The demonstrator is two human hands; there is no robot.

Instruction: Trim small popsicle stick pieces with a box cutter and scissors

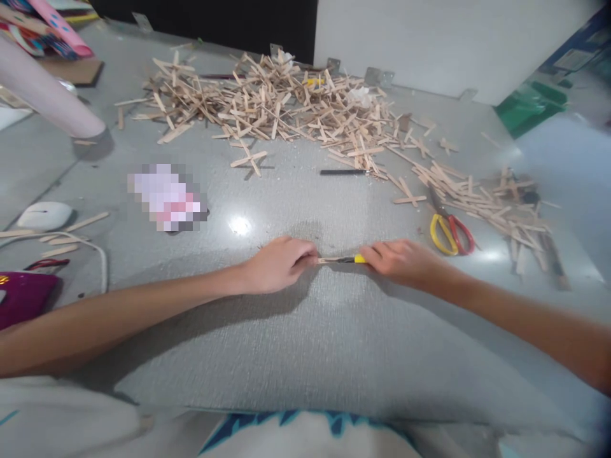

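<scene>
In the middle of the table, my left hand [281, 266] is closed, its fingertips pinching the end of a short wooden craft stick [326, 261]. My right hand [403, 259] wraps around a yellow-handled tool [359, 259] with a narrow dark tip. That tip points left and meets the stick in the gap between my hands. Most of the tool's handle is hidden in my right fist, so its exact kind is unclear.
A large heap of craft sticks [267, 102] spreads along the back, with more sticks [482, 197] at right. Scissors [451, 234] with yellow and red handles lie beyond my right hand. A dark strip [344, 172], a blurred-out item [165, 196] and a white mouse [45, 216] also lie there.
</scene>
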